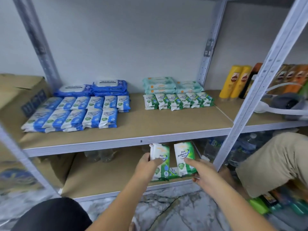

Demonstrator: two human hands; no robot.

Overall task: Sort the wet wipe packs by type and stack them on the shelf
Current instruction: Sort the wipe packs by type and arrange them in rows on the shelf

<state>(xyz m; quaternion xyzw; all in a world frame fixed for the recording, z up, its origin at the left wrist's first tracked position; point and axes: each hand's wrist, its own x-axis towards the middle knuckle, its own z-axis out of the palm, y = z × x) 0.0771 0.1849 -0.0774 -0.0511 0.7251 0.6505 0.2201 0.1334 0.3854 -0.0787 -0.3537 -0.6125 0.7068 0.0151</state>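
In the lower centre of the frame the left hand (147, 165) grips a green Pine Antibacterial Wipes pack (160, 153) by its lower left side, thumb across the front and fingers curled behind. Just to the right, the right hand (204, 175) holds a second green pack (183, 152) by its lower right corner, thumb pressed on the front. Both packs stand upright, side by side and slightly apart, in front of the lower shelf (100, 177) and just under the front edge of the upper shelf board (166, 122). Behind and beneath them more green wipes (173, 171) lie on the lower shelf, with clear plastic bottles (100, 155) further back. On the upper board, centre right, a row of matching green packs (178, 100) is stacked in front of pale teal packs (166, 85). At centre left, two rows of blue-and-white packs (71, 114) lie in front of larger dark blue packs (100, 88). A cardboard box (16, 94) stands at the far left and yellow bottles (235, 80) at the upper right.
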